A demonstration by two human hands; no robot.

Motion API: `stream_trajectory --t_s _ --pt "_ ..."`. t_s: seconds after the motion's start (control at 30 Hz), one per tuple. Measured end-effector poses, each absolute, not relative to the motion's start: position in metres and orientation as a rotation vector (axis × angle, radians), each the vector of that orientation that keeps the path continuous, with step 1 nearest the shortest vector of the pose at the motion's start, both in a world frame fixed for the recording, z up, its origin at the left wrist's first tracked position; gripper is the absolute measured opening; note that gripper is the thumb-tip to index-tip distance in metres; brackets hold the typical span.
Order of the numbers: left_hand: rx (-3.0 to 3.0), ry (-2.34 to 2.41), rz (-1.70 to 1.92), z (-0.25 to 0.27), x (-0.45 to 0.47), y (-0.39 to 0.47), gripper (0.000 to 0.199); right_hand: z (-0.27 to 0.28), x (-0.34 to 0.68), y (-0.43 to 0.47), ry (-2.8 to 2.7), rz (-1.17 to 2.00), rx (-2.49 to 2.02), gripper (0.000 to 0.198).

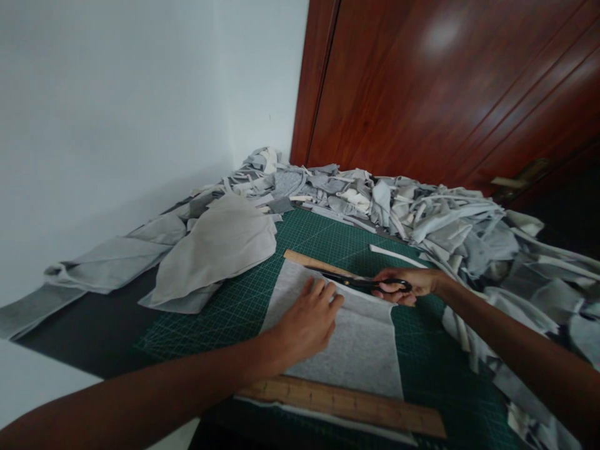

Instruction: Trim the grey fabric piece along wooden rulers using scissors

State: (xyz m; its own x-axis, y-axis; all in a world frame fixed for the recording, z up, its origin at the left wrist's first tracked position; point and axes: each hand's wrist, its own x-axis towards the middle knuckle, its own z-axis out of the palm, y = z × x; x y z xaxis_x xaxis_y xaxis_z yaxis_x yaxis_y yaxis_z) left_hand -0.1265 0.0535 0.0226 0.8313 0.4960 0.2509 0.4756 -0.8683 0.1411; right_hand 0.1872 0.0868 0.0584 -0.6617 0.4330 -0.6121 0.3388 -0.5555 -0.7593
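Cloth (360, 340): grey piece, laid across the middle of the green cutting mat (426, 356).
Scissors (349, 280): black, at the cloth's far edge, blades pointing toward the mat's left; blade gap cannot be told.
Right hand (419, 281): closed around the scissor handles, over the mat's far right part.
Left hand (309, 319): fingers bent and slightly spread, resting on the cloth at mid-mat; grips nothing.
Near ruler (342, 403): wooden, lying over the cloth at the mat's near side.
Far ruler (309, 259): wooden, partly hidden, beyond the cloth on the mat.
Loose strip (396, 255): pale, on the mat's far right, apart from the cloth.
Scrap heap (440, 225): past the mat's far and right edges.
Done: much cutting, judging by heap and strip.
Left: far-edge cut appears unfinished; its extent is hidden.
Larger pieces (220, 244): at the mat's left, status undetermined.
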Motion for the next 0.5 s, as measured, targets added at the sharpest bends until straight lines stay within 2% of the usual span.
stream_trajectory --t_s 0.5 --pt "2.952 0.765 0.436 0.023 -0.127 0.053 0.028 0.055 0.184 0.094 -1.345 2.514 -1.173 0.047"
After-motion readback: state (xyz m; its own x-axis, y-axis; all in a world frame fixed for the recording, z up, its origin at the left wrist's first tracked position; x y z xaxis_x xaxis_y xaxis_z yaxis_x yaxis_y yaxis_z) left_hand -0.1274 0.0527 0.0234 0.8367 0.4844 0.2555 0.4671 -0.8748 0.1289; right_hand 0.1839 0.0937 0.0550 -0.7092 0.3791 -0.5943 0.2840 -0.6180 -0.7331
